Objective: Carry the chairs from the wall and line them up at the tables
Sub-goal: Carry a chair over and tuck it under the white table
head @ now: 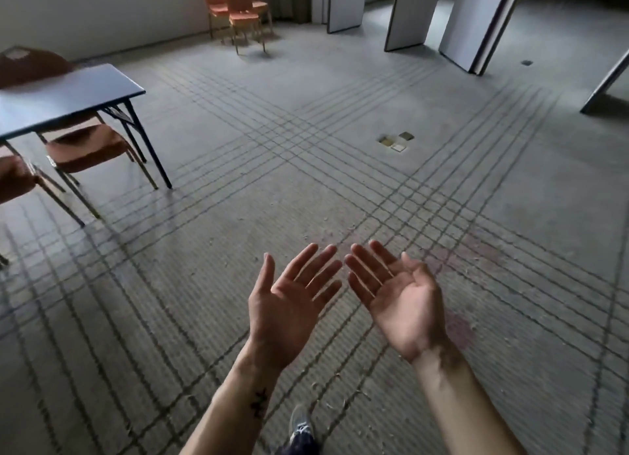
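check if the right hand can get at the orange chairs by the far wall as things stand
Probably not from here. The right hand is open and empty, but the orange chairs stand far across the carpet. Nothing stands in between, so walking over should do it.

Wall chairs (242, 18): three, with orange padded seats, tall orange backs and thin pale metal legs; upright, bunched close together on the carpet by the far wall, well apart from the worktop.
Worktop (68, 95): rectangular, pale grey-blue top, dark folding legs; stands at the left.
Corner chair (86, 146): orange seat tucked under the worktop's near edge, upright.
Edge chair (13, 179): just beside it, cut off by the frame.
Far chair (32, 67): dark reddish backrest showing beyond the worktop.
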Action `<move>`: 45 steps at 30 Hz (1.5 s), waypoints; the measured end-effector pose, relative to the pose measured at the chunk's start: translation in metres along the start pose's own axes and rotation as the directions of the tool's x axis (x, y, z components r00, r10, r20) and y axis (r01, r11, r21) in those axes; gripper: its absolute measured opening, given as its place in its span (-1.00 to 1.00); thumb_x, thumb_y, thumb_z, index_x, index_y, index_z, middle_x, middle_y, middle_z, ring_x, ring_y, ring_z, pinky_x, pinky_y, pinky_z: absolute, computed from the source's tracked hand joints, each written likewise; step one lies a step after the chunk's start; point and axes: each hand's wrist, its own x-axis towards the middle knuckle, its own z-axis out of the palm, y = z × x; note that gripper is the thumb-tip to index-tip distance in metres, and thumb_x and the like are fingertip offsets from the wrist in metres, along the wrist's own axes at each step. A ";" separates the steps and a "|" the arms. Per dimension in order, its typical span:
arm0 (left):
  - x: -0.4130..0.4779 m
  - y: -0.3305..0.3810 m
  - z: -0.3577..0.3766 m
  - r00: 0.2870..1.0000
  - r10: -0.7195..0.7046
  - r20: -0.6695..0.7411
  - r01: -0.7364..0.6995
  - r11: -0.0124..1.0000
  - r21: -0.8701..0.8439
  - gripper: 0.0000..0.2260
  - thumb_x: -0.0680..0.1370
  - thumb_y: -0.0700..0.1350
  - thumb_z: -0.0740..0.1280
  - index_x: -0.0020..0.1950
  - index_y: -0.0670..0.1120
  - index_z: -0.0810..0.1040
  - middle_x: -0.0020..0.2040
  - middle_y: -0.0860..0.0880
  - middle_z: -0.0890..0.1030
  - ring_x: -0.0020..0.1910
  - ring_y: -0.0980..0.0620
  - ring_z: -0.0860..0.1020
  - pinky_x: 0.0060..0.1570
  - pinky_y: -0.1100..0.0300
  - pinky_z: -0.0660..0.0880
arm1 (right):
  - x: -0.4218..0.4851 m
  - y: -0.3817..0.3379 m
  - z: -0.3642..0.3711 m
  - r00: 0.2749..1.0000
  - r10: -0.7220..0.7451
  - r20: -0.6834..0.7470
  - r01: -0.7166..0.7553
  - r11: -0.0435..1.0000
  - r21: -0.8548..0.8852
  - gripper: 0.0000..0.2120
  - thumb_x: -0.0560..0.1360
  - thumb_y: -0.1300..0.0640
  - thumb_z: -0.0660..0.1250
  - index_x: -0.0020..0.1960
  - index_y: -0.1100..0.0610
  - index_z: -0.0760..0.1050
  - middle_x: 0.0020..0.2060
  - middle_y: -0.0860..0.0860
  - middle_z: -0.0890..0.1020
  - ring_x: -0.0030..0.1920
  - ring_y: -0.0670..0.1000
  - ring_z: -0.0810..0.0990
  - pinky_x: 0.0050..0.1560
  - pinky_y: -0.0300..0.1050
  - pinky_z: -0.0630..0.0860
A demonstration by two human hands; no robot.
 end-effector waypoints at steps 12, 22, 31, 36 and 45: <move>0.295 0.085 0.045 0.999 -0.044 -0.024 0.045 0.999 0.014 -0.32 0.64 0.30 0.05 0.48 -0.23 0.42 0.42 -0.24 0.53 0.41 -0.23 0.51 0.53 -0.17 0.21 | 0.299 -0.100 0.040 0.999 -0.015 -0.033 0.017 0.999 0.041 -0.56 0.66 -0.05 0.09 0.34 0.20 0.51 0.30 0.24 0.60 0.28 0.20 0.62 0.43 0.15 0.37; 0.566 0.175 0.119 0.995 0.074 -0.068 -0.073 0.997 0.014 -0.32 0.64 0.29 0.06 0.49 -0.24 0.41 0.43 -0.25 0.52 0.41 -0.23 0.51 0.51 -0.17 0.23 | 0.590 -0.214 0.121 0.996 0.048 0.081 -0.053 0.997 0.056 -0.56 0.65 -0.05 0.09 0.35 0.20 0.49 0.29 0.22 0.62 0.30 0.17 0.61 0.33 0.09 0.45; 0.771 0.284 0.107 0.978 0.147 -0.150 -0.155 0.987 -0.044 -0.32 0.65 0.29 0.04 0.50 -0.24 0.40 0.43 -0.24 0.52 0.40 -0.23 0.51 0.46 -0.16 0.28 | 0.818 -0.242 0.177 0.989 0.125 0.078 -0.126 0.992 0.004 -0.55 0.61 -0.05 0.13 0.35 0.20 0.50 0.31 0.22 0.61 0.31 0.19 0.60 0.32 0.11 0.43; 0.901 0.373 0.087 0.980 0.144 -0.135 -0.159 0.982 -0.103 -0.33 0.65 0.28 0.05 0.50 -0.24 0.40 0.42 -0.24 0.53 0.39 -0.21 0.52 0.48 -0.15 0.27 | 0.961 -0.246 0.237 0.986 0.159 0.043 -0.157 0.986 -0.048 -0.57 0.53 -0.04 0.20 0.27 0.18 0.54 0.30 0.22 0.61 0.22 0.16 0.66 0.33 0.08 0.42; 1.076 0.531 0.118 0.981 0.191 -0.044 -0.194 0.979 -0.062 -0.34 0.66 0.28 0.02 0.49 -0.21 0.41 0.43 -0.22 0.52 0.42 -0.22 0.49 0.48 -0.17 0.26 | 1.153 -0.274 0.357 0.988 0.134 0.074 -0.135 0.991 0.013 -0.56 0.52 -0.01 0.23 0.33 0.18 0.51 0.30 0.20 0.61 0.30 0.17 0.61 0.41 0.10 0.39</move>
